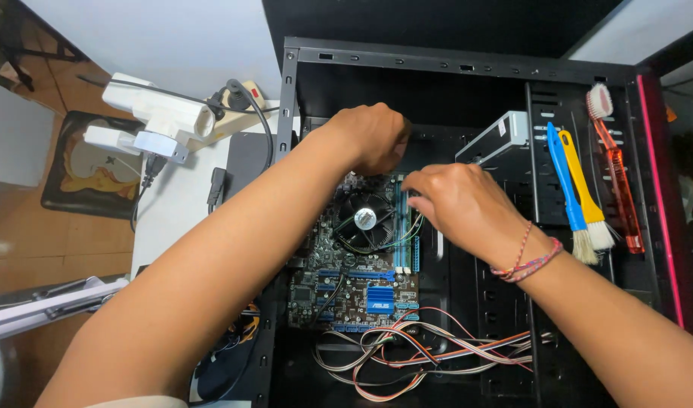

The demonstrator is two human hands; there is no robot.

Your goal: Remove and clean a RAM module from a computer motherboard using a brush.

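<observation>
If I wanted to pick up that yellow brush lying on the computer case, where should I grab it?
Probably by the long yellow handle of the yellow brush, coming down from above. It lies flat on the case frame with bristles toward you; the blue brush lies close alongside, so pinch near the far handle end, where the two spread apart slightly.

The computer case (467, 72) was matt black sheet metal, perforated on the right. Inside it, the motherboard (354, 279) looked dull brown, with a ribbed blue metal heatsink (379, 299) and glossy plastic-coated wires (437, 351) at the near side. On the right, three brushes (588, 174) had smooth, shiny plastic handles. The far-left power strip (161, 113) was matt white plastic.
</observation>
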